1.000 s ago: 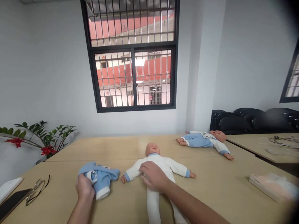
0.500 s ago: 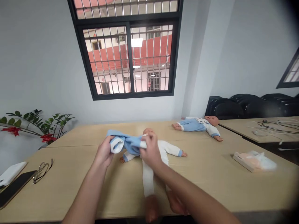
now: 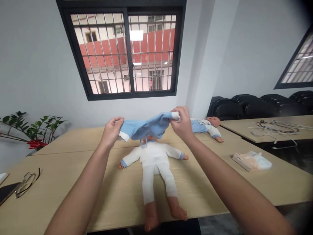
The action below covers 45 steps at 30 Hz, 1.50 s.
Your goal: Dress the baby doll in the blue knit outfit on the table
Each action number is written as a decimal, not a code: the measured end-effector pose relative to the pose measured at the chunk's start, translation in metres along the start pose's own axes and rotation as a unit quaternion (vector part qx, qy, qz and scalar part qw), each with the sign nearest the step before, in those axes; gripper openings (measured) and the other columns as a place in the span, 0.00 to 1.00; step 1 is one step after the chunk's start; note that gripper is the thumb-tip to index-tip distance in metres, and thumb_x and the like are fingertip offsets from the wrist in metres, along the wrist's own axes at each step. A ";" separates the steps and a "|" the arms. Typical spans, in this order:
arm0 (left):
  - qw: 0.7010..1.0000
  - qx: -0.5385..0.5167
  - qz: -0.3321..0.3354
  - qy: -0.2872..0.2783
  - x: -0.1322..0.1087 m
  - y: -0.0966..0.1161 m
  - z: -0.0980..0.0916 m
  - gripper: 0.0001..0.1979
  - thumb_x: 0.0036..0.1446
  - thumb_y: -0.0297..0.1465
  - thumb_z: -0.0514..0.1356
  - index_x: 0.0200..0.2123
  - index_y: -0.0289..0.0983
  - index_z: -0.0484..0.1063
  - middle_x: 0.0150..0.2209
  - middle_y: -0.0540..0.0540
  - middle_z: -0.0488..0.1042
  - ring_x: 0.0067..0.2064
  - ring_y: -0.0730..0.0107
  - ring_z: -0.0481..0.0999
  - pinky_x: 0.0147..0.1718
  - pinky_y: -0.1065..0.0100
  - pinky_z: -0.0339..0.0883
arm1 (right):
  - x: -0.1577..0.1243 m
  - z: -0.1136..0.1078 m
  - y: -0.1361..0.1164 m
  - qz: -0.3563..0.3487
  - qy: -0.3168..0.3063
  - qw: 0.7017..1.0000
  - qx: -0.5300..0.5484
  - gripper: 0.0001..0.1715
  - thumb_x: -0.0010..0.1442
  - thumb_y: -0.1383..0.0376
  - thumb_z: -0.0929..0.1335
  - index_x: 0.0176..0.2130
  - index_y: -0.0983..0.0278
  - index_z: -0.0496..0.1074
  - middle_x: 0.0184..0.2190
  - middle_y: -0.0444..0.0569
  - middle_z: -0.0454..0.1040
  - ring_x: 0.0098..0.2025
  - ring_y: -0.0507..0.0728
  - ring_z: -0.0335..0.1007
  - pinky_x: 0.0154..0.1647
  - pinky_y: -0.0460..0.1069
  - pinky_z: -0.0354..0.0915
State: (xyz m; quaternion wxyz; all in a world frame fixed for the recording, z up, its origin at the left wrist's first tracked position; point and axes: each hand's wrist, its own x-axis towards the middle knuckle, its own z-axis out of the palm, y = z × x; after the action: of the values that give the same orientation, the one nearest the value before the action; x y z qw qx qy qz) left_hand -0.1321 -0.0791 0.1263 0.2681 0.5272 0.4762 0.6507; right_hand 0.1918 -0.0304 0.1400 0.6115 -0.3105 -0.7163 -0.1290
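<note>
A small blue doll garment with white cuffs, apparently doll trousers (image 3: pixel 149 126), is stretched out in the air between my two hands. My left hand (image 3: pixel 113 130) pinches one end beside a white cuff. At the other end, my right hand (image 3: pixel 182 122) grips near the second white cuff. Below lies a baby doll (image 3: pixel 154 156) on its back, in a white top with blue cuffs and white leggings, arms spread and feet toward me. The garment hides most of the doll's head.
Another doll (image 3: pixel 202 126) in blue and white lies behind my right hand. A tissue pack (image 3: pixel 253 160) is on the right of the table (image 3: pixel 117 189), glasses (image 3: pixel 27 182) on the left. Cables (image 3: pixel 276 129) lie on a farther table. A plant (image 3: pixel 31 129) stands at the left.
My hands have moved up and apart, the right one to the right, spreading the bunched garment wide. The view has shifted, and more of the doll's body shows.
</note>
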 end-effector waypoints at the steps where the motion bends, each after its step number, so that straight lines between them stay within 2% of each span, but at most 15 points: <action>1: 1.000 0.017 0.025 -0.003 -0.013 0.002 -0.002 0.25 0.56 0.50 0.66 0.46 0.35 0.77 0.32 0.48 0.75 0.29 0.71 0.69 0.28 0.72 0.61 | -0.009 -0.014 -0.006 -0.041 0.006 0.999 -0.015 0.10 0.59 0.66 0.69 0.43 0.59 0.72 0.46 0.55 0.72 0.52 0.64 0.70 0.54 0.61 0.68; 4: 0.985 0.132 0.039 -0.105 -0.066 -0.009 -0.016 0.21 0.57 0.47 0.67 0.45 0.38 0.78 0.34 0.47 0.76 0.33 0.67 0.71 0.31 0.70 0.64 | -0.065 -0.057 -0.025 -0.122 -0.103 0.987 -0.022 0.10 0.62 0.62 0.71 0.45 0.55 0.75 0.46 0.53 0.75 0.50 0.64 0.72 0.53 0.61 0.70; 6: 0.955 0.179 -0.023 -0.234 -0.101 -0.027 -0.028 0.20 0.57 0.46 0.67 0.47 0.40 0.80 0.31 0.49 0.75 0.32 0.65 0.71 0.31 0.68 0.64 | -0.116 -0.083 -0.033 -0.067 -0.243 0.968 -0.006 0.10 0.68 0.61 0.66 0.46 0.53 0.77 0.43 0.51 0.78 0.46 0.62 0.75 0.48 0.59 0.72; 8: 0.912 0.176 -0.101 -0.357 -0.127 -0.050 -0.037 0.23 0.57 0.45 0.67 0.53 0.42 0.80 0.34 0.47 0.77 0.34 0.62 0.73 0.34 0.65 0.67 | -0.164 -0.105 -0.036 0.001 -0.411 0.911 0.029 0.15 0.71 0.58 0.63 0.50 0.53 0.78 0.42 0.52 0.80 0.43 0.63 0.76 0.46 0.59 0.72; 11: 0.896 0.138 -0.164 -0.388 -0.137 -0.083 -0.042 0.27 0.56 0.43 0.68 0.58 0.43 0.78 0.42 0.43 0.81 0.38 0.57 0.77 0.39 0.62 0.70 | -0.212 -0.131 -0.029 -0.024 -0.513 0.855 0.071 0.23 0.64 0.50 0.69 0.56 0.52 0.78 0.51 0.55 0.81 0.50 0.67 0.77 0.53 0.61 0.71; 15: 0.940 0.163 -0.063 -0.294 -0.107 -0.118 -0.027 0.23 0.61 0.41 0.64 0.58 0.42 0.77 0.51 0.40 0.80 0.49 0.53 0.78 0.51 0.57 0.70 | -0.214 -0.117 -0.015 -0.023 -0.426 0.902 0.074 0.29 0.66 0.49 0.66 0.61 0.57 0.73 0.52 0.59 0.79 0.53 0.68 0.75 0.55 0.63 0.69; 18: 0.948 0.155 0.003 -0.279 -0.072 -0.139 0.002 0.26 0.60 0.41 0.65 0.61 0.40 0.74 0.59 0.36 0.76 0.57 0.51 0.75 0.58 0.55 0.66 | -0.183 -0.058 -0.011 0.058 -0.379 0.923 0.032 0.23 0.71 0.54 0.61 0.58 0.60 0.73 0.53 0.59 0.78 0.55 0.67 0.73 0.58 0.63 0.66; 22: 0.923 0.167 0.071 -0.338 -0.045 -0.164 0.046 0.39 0.56 0.44 0.69 0.68 0.39 0.67 0.65 0.34 0.70 0.64 0.48 0.69 0.62 0.52 0.63 | -0.151 0.030 0.001 0.155 -0.406 0.900 -0.024 0.26 0.67 0.56 0.68 0.60 0.66 0.72 0.57 0.62 0.76 0.59 0.69 0.70 0.60 0.62 0.64; 25: 0.903 0.223 0.128 -0.346 -0.042 -0.178 0.064 0.28 0.60 0.45 0.66 0.60 0.41 0.74 0.56 0.38 0.76 0.60 0.50 0.70 0.62 0.51 0.61 | -0.150 0.062 0.020 0.133 -0.438 0.889 0.016 0.15 0.69 0.60 0.66 0.50 0.65 0.77 0.48 0.58 0.80 0.51 0.64 0.75 0.56 0.58 0.66; 28: 0.902 0.247 0.165 -0.312 -0.047 -0.184 0.068 0.16 0.64 0.47 0.63 0.43 0.41 0.80 0.45 0.41 0.78 0.53 0.54 0.71 0.59 0.52 0.62 | -0.162 0.067 0.034 0.120 -0.375 0.915 0.084 0.14 0.72 0.59 0.64 0.44 0.64 0.76 0.45 0.55 0.79 0.49 0.61 0.74 0.53 0.55 0.66; 31: 0.917 0.196 0.198 -0.284 -0.056 -0.182 0.069 0.16 0.64 0.47 0.62 0.36 0.40 0.76 0.50 0.40 0.77 0.56 0.53 0.71 0.61 0.51 0.60 | -0.172 0.065 0.036 0.159 -0.335 0.919 0.133 0.12 0.71 0.58 0.65 0.44 0.62 0.74 0.43 0.53 0.78 0.46 0.60 0.73 0.50 0.54 0.67; 33: 0.935 0.143 0.167 -0.279 -0.063 -0.178 0.071 0.16 0.68 0.46 0.58 0.38 0.40 0.73 0.49 0.40 0.78 0.58 0.53 0.72 0.63 0.51 0.59 | -0.174 0.063 0.034 0.207 -0.318 0.913 0.149 0.12 0.71 0.58 0.65 0.45 0.61 0.73 0.40 0.50 0.78 0.43 0.59 0.73 0.48 0.53 0.67; 37: 0.950 0.038 0.022 -0.308 -0.077 -0.170 0.075 0.22 0.69 0.50 0.54 0.52 0.39 0.67 0.39 0.45 0.79 0.44 0.60 0.78 0.50 0.58 0.69 | -0.172 0.059 0.028 0.298 -0.249 0.896 0.215 0.15 0.68 0.53 0.67 0.44 0.61 0.73 0.39 0.48 0.77 0.41 0.57 0.71 0.46 0.51 0.66; 40: 0.932 -0.003 -0.011 -0.361 -0.081 -0.164 0.072 0.32 0.60 0.52 0.64 0.58 0.37 0.66 0.46 0.41 0.80 0.44 0.60 0.78 0.44 0.63 0.71 | -0.171 0.055 0.024 0.383 -0.200 0.846 0.313 0.19 0.64 0.47 0.70 0.43 0.60 0.73 0.37 0.45 0.75 0.37 0.55 0.69 0.41 0.49 0.66; 45: 0.898 0.129 0.025 -0.421 -0.078 -0.160 0.065 0.21 0.63 0.49 0.61 0.37 0.36 0.78 0.35 0.47 0.80 0.38 0.61 0.77 0.42 0.62 0.71 | -0.166 0.047 0.013 0.471 -0.231 0.721 0.452 0.25 0.57 0.45 0.76 0.42 0.60 0.71 0.30 0.41 0.73 0.29 0.52 0.68 0.34 0.47 0.65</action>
State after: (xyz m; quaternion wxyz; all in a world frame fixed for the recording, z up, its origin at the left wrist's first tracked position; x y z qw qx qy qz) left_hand -0.0715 -0.0591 -0.0526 0.3566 0.7936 0.3855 0.3074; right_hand 0.1717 -0.0415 -0.0314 0.4766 -0.3148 -0.5702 0.5904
